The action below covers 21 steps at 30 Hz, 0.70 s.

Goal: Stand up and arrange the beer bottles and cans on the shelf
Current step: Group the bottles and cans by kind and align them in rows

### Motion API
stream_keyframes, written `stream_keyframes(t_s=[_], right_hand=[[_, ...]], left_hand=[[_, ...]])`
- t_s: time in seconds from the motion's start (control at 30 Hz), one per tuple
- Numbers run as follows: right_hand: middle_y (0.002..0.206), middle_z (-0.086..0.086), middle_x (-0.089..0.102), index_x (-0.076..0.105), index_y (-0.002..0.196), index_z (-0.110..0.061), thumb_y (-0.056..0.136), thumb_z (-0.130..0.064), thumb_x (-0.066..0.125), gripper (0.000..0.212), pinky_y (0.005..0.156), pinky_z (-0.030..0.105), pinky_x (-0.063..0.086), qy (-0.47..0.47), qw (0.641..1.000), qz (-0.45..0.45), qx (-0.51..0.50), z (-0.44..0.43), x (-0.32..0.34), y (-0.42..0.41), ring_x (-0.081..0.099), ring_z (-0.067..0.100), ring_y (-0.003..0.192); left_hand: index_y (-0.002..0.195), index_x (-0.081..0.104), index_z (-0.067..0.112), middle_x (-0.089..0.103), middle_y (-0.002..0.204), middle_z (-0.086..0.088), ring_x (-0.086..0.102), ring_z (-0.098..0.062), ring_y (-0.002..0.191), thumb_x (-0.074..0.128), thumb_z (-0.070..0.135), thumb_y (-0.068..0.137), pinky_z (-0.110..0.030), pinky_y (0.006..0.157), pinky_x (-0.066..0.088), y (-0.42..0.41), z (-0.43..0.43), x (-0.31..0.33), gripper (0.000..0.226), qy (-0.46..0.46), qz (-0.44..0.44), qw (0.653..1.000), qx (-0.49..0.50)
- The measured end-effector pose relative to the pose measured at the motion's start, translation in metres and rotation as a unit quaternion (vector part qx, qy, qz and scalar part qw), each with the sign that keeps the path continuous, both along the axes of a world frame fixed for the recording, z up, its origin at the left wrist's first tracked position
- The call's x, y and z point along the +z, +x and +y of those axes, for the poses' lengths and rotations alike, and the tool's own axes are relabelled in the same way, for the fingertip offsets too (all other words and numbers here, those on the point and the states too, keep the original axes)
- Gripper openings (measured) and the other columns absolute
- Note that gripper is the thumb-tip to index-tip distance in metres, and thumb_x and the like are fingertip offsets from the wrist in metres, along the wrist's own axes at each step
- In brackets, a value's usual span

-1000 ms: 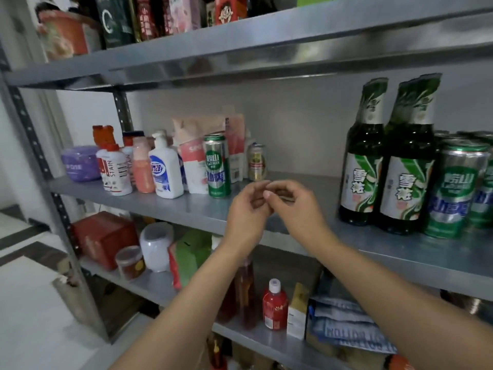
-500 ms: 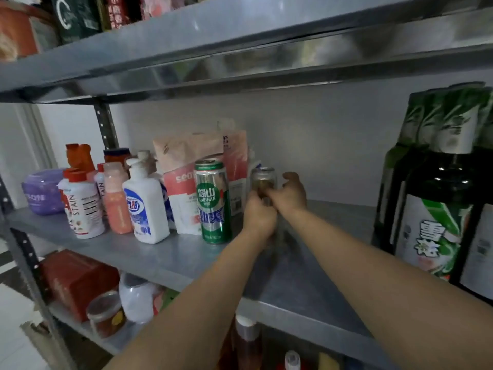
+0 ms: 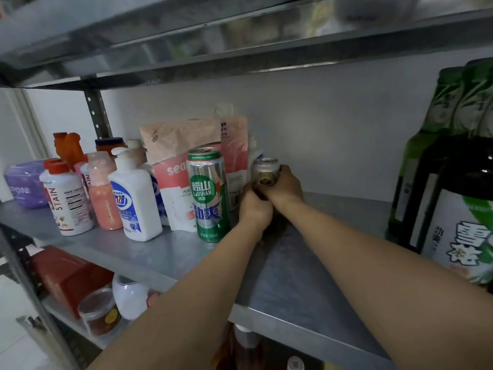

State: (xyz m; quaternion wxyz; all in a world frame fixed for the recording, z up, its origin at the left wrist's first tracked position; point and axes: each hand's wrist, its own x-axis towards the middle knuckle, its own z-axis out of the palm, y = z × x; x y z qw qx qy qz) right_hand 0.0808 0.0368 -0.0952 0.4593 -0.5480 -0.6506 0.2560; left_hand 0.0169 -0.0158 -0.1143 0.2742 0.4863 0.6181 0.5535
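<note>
A small silver-and-gold can (image 3: 265,169) stands at the back of the metal shelf (image 3: 293,265), close to the wall. My right hand (image 3: 284,186) wraps around it from the right. My left hand (image 3: 254,208) is curled against its lower front, which hides the base. Just left of my hands a tall green Laoshan beer can (image 3: 208,194) stands upright. Green beer bottles with white-and-green labels (image 3: 453,188) stand upright at the far right, very close to the camera.
Left of the green can stand a pink refill pouch (image 3: 174,166), a white pump bottle (image 3: 134,198), a pink bottle (image 3: 104,190), a stain-remover bottle (image 3: 66,201) and a purple tub (image 3: 24,182). Another shelf hangs overhead. A red box (image 3: 66,276) and jars sit below.
Both hands have reached from the shelf's front to the small can at the back and closed on it. My view has moved nearer to the shelf.
</note>
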Motion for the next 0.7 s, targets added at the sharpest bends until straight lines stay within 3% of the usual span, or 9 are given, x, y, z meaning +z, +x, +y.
stream_keyframes(t_s=[0.1, 0.23, 0.37, 0.43, 0.57, 0.63, 0.7], right_hand=[[0.111, 0.007, 0.065, 0.051, 0.117, -0.017, 0.073, -0.030, 0.075, 0.052, 0.078, 0.030, 0.051, 0.011, 1.000, -0.008, 0.007, -0.011, 0.007, 0.006, 0.064, 0.026, 0.098], [0.109, 0.004, 0.066, 0.052, 0.114, -0.018, 0.069, -0.032, 0.078, 0.054, 0.079, 0.033, 0.054, 0.039, 0.999, -0.006, 0.016, -0.036, 0.023, 0.017, 0.064, 0.024, 0.097], [0.106, 0.003, 0.067, 0.053, 0.111, -0.018, 0.065, -0.034, 0.081, 0.056, 0.079, 0.034, 0.055, 0.062, 0.998, -0.005, 0.003, -0.074, 0.035, 0.034, 0.065, 0.023, 0.095], [0.106, 0.003, 0.067, 0.054, 0.112, -0.018, 0.064, -0.033, 0.082, 0.057, 0.079, 0.034, 0.055, 0.070, 0.998, -0.006, 0.005, -0.096, 0.039, 0.044, 0.065, 0.023, 0.095], [0.099, -0.001, 0.065, 0.054, 0.106, -0.022, 0.059, -0.033, 0.084, 0.058, 0.076, 0.031, 0.056, 0.082, 0.996, 0.005, 0.017, -0.142, 0.050, 0.064, 0.065, 0.020, 0.090], [0.096, -0.003, 0.064, 0.053, 0.105, -0.022, 0.059, -0.035, 0.085, 0.057, 0.075, 0.030, 0.055, 0.091, 0.996, 0.004, 0.021, -0.164, 0.058, 0.074, 0.065, 0.018, 0.088], [0.096, -0.003, 0.063, 0.054, 0.106, -0.022, 0.061, -0.035, 0.085, 0.056, 0.072, 0.028, 0.053, 0.098, 0.995, 0.005, 0.024, -0.185, 0.064, 0.086, 0.064, 0.017, 0.088]], left_hand=[[0.134, 0.047, 0.016, 0.062, 0.121, -0.013, 0.060, -0.027, 0.107, 0.051, -0.002, 0.087, -0.035, 0.092, 0.052, 0.003, -0.009, 0.003, 0.050, 0.028, -0.021, 0.999, -0.002], [0.136, 0.045, 0.011, 0.062, 0.121, -0.014, 0.060, -0.027, 0.111, 0.055, 0.003, 0.087, -0.043, 0.097, 0.052, 0.013, -0.029, 0.011, 0.051, 0.064, -0.024, 0.998, 0.004], [0.126, 0.053, 0.006, 0.066, 0.111, -0.014, 0.064, -0.025, 0.101, 0.056, 0.003, 0.089, -0.031, 0.080, 0.053, 0.028, -0.060, 0.024, 0.037, 0.090, -0.048, 0.995, 0.000], [0.124, 0.054, 0.004, 0.066, 0.111, -0.017, 0.063, -0.024, 0.099, 0.059, 0.001, 0.087, -0.029, 0.078, 0.050, 0.034, -0.079, 0.030, 0.038, 0.100, -0.024, 0.995, 0.002], [0.121, 0.057, -0.001, 0.068, 0.109, -0.020, 0.066, -0.031, 0.101, 0.064, -0.009, 0.079, -0.045, 0.088, 0.056, 0.044, -0.125, 0.045, 0.043, 0.112, 0.002, 0.993, -0.024], [0.119, 0.059, -0.004, 0.069, 0.106, -0.019, 0.068, -0.029, 0.097, 0.069, -0.011, 0.075, -0.038, 0.084, 0.057, 0.046, -0.148, 0.054, 0.046, 0.122, 0.024, 0.991, -0.038], [0.117, 0.059, -0.004, 0.069, 0.100, -0.013, 0.067, -0.020, 0.085, 0.073, -0.011, 0.071, -0.021, 0.071, 0.055, 0.050, -0.170, 0.063, 0.048, 0.134, 0.037, 0.989, -0.058]])
